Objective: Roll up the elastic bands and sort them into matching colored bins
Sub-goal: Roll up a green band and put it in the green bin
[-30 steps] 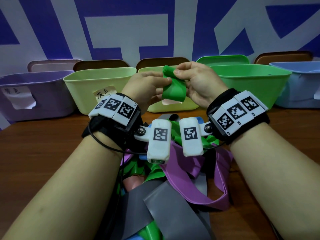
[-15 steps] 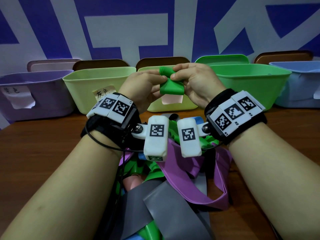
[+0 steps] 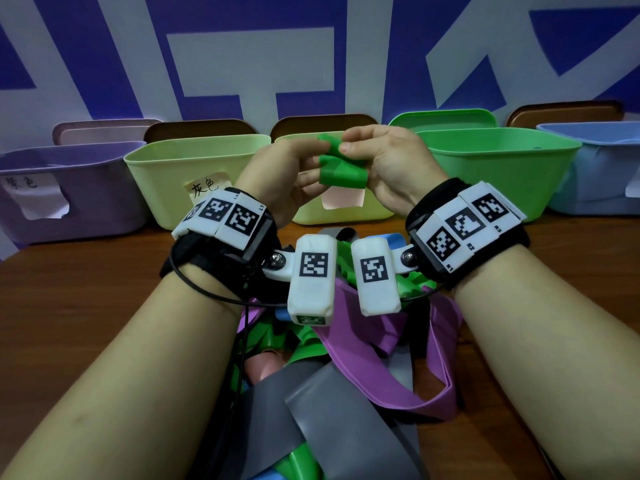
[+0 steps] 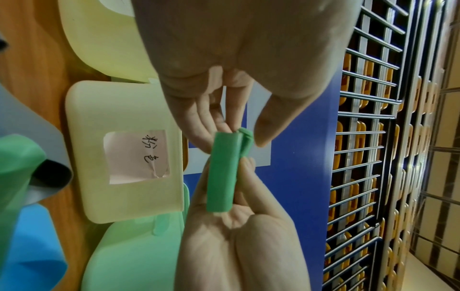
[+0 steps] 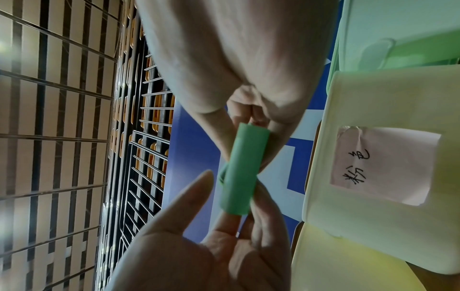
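The left hand (image 3: 277,168) and right hand (image 3: 384,157) each pinched one end of a rolled green band (image 3: 341,169) between thumb and curled fingers, holding it in the air. Behind the band stood a pale yellow bin (image 3: 346,214) with a pink label, the green bin (image 3: 498,168) to its right. Below the band, loose bands (image 3: 363,368) lay heaped on the table (image 3: 86,289).

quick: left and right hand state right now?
Left hand: fingers pinch one end of the green band, nearly rolled up.
Right hand: fingers and thumb pinch the other end of the same roll.
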Demonstrator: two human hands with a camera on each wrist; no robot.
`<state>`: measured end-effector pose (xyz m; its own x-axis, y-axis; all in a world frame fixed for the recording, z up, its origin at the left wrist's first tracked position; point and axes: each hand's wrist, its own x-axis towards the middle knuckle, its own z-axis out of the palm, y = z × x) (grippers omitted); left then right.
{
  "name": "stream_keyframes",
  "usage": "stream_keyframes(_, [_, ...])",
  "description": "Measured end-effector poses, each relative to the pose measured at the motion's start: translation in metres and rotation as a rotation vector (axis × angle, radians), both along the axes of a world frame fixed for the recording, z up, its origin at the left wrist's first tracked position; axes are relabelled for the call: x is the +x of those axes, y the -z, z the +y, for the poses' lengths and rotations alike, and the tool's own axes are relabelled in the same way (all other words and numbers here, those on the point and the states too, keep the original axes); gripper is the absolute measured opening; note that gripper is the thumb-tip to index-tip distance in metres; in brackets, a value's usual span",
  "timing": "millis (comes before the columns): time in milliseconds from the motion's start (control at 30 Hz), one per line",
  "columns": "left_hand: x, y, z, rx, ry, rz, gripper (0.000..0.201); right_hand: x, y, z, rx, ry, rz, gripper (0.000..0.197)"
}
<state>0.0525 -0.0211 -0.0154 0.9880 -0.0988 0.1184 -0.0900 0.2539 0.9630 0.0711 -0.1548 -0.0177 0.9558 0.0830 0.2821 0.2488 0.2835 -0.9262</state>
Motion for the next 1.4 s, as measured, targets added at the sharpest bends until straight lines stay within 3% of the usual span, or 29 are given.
stream_keyframes(267, [-0.0009,0.0010,-0.0006,-0.033,-0.054,-0.035,0.022,0.0002,0.0001,-0.0021,-0.051,-0.002,0.066,0.009])
stream_keyframes(400, [-0.0016,-0.0002,-0.0001,-0.027,-0.067,-0.033,0.019,0.0001,0.0016,-0.0017,-0.141,-0.009,0.157,0.025])
stream_keyframes(567, [-0.0035,-0.0017,-0.0014,0.017,-0.072,-0.036,0.023,-0.0012,0.0011,-0.0030,-0.120,-0.002,0.142,0.012])
stream_keyframes(633, [-0.0038,-0.0013,-0.0026,0.018,-0.078,-0.018,0.014,-0.0028,-0.0003,-0.0039,-0.110,-0.009,0.136,0.005])
stream_keyframes(933, [-0.0009,0.0014,0.0006,0.054,-0.095,-0.009,0.003,-0.0037,-0.0016,-0.0044,-0.188,0.015,0.128,0.014])
stream_keyframes(1233, [0.0008,-0.0005,0.0023,0.060,-0.124,-0.009,0.018,-0.0050,-0.0011,-0.0023,-0.095,0.009,0.072,0.020])
stream_keyframes(1400, [-0.0007,-0.0006,0.0015,0.048,-0.120,0.045,0.009,-0.0032,-0.0002,-0.0025,-0.109,-0.002,0.040,0.021])
